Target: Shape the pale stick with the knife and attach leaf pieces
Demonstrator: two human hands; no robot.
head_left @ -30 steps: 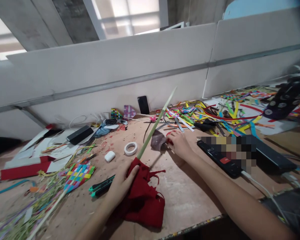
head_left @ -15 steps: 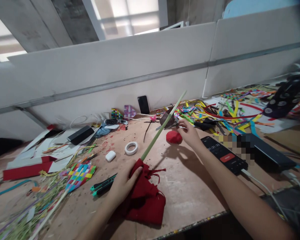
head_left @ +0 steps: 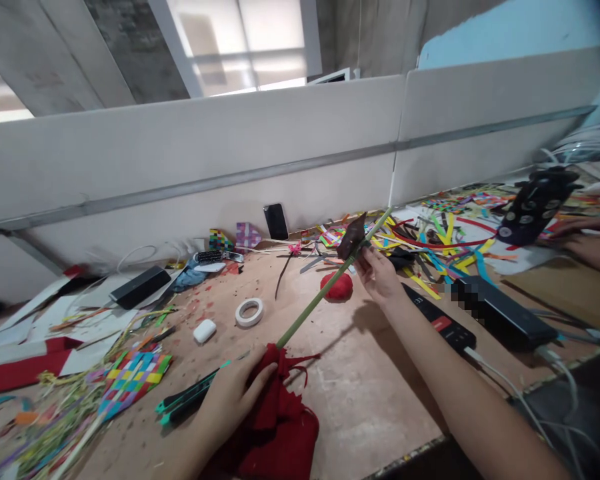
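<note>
My left hand (head_left: 237,393) is closed around the lower end of a long green stick (head_left: 313,307), where dark red cloth (head_left: 287,433) with ragged strips wraps it and hangs down to the table. The stick slants up and away to the right. Near its upper end, my right hand (head_left: 379,275) pinches a dark brown, leaf-like piece (head_left: 351,240) against or just beside the stick; I cannot tell whether they touch. A red rounded lump (head_left: 337,287) lies on the table below that hand. Beside my left hand is a black and green cutter-like tool (head_left: 187,397).
A roll of white tape (head_left: 249,312) and a white earbud case (head_left: 205,331) lie left of the stick. Colourful woven strips (head_left: 135,380) are at left, loose strips (head_left: 445,237) at right. A phone (head_left: 440,320) and power bank (head_left: 503,313) trail cables. Another person's hand (head_left: 593,243) shows at right.
My right hand has picked the brown piece up off the table and brought it to the stick's upper part. The stick's tip has tilted lower and rightward. The view has shifted slightly.
</note>
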